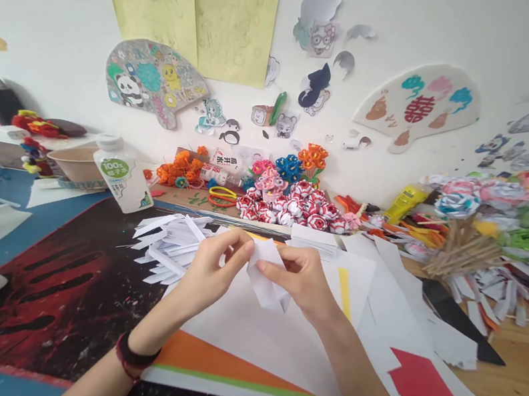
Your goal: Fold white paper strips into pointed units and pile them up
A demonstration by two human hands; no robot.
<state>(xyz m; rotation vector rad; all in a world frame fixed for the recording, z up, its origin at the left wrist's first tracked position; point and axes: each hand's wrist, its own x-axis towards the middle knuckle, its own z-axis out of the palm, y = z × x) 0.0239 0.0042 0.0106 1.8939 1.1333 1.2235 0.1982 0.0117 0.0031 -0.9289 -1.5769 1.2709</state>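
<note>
Between my two hands is a small folded piece of white paper [264,282], held up over the white sheets. My left hand [218,258] pinches its upper left edge between thumb and fingers. My right hand [304,278] grips the upper right side, thumb laid across the front. Just left of my left hand lies a heap of folded white paper strips [168,246]. Beneath both hands spreads a large white sheet [240,343], with an orange and green strip along its lower part. A yellow paper strip [344,294] rests to the right of my right hand.
A white glue bottle [126,178] stands back left near a paper cup [80,164]. Red-and-white paper flowers [301,207] line the wall. A stack of white slips [314,239] lies behind my hands. Red paper [424,381] and a bundle of sticks [464,248] are on the right.
</note>
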